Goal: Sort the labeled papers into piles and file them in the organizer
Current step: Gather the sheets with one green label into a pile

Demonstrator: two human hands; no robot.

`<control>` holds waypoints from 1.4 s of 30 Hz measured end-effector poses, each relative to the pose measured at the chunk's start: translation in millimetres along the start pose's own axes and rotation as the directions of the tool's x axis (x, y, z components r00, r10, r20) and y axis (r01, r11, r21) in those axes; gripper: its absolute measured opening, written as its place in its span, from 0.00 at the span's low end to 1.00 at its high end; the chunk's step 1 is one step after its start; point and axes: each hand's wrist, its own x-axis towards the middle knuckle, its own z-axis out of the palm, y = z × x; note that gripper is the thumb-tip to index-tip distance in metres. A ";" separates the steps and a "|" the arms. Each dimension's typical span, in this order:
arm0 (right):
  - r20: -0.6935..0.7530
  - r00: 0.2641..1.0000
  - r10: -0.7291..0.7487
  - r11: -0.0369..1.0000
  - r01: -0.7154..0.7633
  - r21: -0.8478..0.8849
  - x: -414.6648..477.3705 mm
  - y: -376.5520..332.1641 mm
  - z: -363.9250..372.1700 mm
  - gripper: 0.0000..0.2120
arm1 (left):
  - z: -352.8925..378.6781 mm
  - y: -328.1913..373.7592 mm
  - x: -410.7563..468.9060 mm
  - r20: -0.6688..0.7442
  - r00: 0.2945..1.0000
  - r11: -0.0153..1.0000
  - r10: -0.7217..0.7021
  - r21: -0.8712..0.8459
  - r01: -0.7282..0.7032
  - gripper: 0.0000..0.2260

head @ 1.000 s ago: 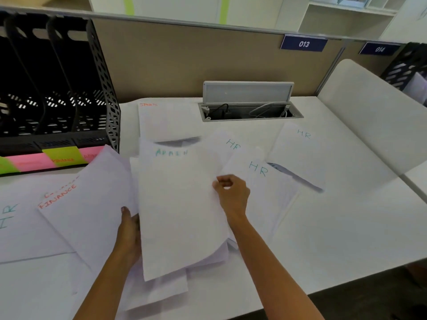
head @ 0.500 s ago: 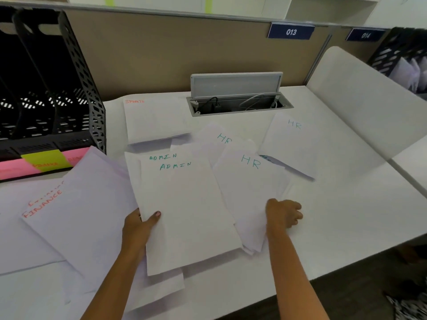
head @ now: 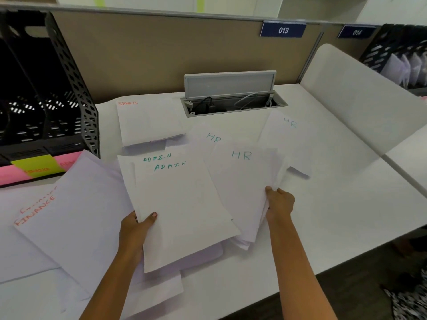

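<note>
White sheets lie spread over the desk. My left hand (head: 136,229) holds the left edge of the ADMIN sheets (head: 182,204), thumb on top. My right hand (head: 279,203) grips the right edge of a small stack of HR sheets (head: 240,181), lifting that edge off the desk. Another HR sheet (head: 212,139) lies behind them and one more HR sheet (head: 286,139) lies at the right. A SPORTS sheet (head: 147,121) sits at the back. FINANCE sheets (head: 69,209) lie at the left. The black mesh organizer (head: 76,88) stands at the back left.
Pink and yellow sticky labels (head: 34,167) run along the organizer's front. An open cable hatch (head: 233,105) sits in the desk behind the papers. A white divider panel (head: 360,93) rises at the right. The desk's front edge (head: 288,292) runs close to my arms.
My right hand moved from the top of the ADMIN sheet over to the right edge of the HR stack and took hold of it. My left hand keeps its hold on the ADMIN sheets.
</note>
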 end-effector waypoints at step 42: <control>0.295 0.823 -0.486 0.829 0.541 -0.143 -93.0 -48.8 96.1 0.06 | -26.1 8.9 3.0 -0.061 0.996 0.995 0.070 0.076 -0.065 0.12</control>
